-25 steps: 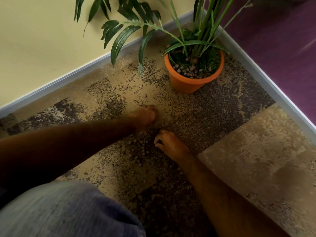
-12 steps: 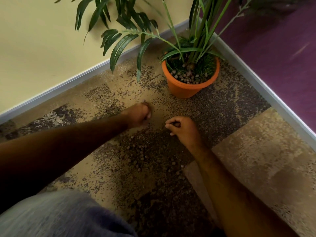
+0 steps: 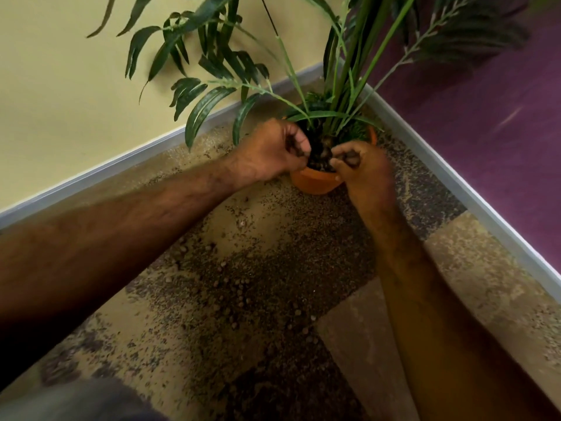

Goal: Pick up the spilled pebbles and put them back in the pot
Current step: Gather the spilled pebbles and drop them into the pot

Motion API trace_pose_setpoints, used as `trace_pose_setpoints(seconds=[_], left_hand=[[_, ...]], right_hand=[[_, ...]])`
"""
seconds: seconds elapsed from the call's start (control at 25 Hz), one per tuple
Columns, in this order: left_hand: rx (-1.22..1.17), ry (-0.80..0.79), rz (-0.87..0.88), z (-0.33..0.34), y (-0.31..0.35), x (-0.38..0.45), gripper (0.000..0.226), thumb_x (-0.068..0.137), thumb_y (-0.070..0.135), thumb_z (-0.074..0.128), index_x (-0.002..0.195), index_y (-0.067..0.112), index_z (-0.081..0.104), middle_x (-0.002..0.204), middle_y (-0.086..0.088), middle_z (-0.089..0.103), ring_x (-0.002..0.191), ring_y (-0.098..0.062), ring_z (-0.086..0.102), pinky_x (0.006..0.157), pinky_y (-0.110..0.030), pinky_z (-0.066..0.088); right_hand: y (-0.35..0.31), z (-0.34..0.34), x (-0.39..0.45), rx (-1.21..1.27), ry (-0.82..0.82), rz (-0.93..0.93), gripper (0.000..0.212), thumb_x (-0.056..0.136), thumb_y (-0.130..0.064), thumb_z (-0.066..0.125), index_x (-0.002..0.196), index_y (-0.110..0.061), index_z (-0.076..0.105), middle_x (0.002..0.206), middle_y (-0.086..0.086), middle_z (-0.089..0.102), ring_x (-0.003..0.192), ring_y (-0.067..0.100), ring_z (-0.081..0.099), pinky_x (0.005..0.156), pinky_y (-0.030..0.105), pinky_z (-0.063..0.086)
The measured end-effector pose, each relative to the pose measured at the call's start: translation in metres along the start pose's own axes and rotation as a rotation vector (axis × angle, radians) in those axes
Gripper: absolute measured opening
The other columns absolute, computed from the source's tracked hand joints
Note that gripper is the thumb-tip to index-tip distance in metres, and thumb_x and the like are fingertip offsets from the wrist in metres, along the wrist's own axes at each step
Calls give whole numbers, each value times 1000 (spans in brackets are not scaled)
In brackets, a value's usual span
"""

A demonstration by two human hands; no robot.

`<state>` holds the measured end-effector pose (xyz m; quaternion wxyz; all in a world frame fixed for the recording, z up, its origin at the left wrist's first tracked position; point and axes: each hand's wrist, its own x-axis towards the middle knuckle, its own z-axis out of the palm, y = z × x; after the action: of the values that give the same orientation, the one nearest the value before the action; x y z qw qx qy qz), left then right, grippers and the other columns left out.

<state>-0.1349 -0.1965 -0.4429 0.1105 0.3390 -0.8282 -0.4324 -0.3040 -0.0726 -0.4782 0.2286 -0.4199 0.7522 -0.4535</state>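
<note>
Both hands have risen from the carpet to the orange pot [image 3: 315, 184] since the earlier frames: the left hand [image 3: 273, 150] and the right hand [image 3: 362, 167] now meet over its rim, each with fingers curled around small dark pebbles, though motion blur hides how many. Spilled pebbles [image 3: 233, 291] remain scattered on the mottled brown carpet [image 3: 473, 287] below the forearms, well apart from the pot, which stands in the corner where the yellow wall [image 3: 60, 95] meets the purple wall [image 3: 501, 117], its palm plant [image 3: 209, 98] arching over the hands.
</note>
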Motion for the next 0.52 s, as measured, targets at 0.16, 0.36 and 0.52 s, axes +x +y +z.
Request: trace_pose_setpoints(seconds=[0.16,0.36,0.52], left_hand=[[65,49,49,5,11,21,23,82,9,80,102,16,72,95,9,72,86,1,67,73,-12,55],[64,77,98,10,2,23,29,85,2,73,110,14,69,109,7,69,103,-3,65,87,-15,54],[-39,159,145,11,-9,12,28,87,-2,68,105,19,69,104,13,67,99,6,62,87,-13,51]], right_hand=[[6,-4,11,0,-20,6,24,92,1,64,110,-15,67,111,5,69,106,11,68,65,16,58],[7,-5,-2,-18,60,-36,24,94,-9,64,116,-19,64,116,-4,66,107,-2,64,83,23,60],[13,5,-33,88,143,-99,14,96,-33,62,108,-25,61,99,-15,65,88,-3,63,73,12,51]])
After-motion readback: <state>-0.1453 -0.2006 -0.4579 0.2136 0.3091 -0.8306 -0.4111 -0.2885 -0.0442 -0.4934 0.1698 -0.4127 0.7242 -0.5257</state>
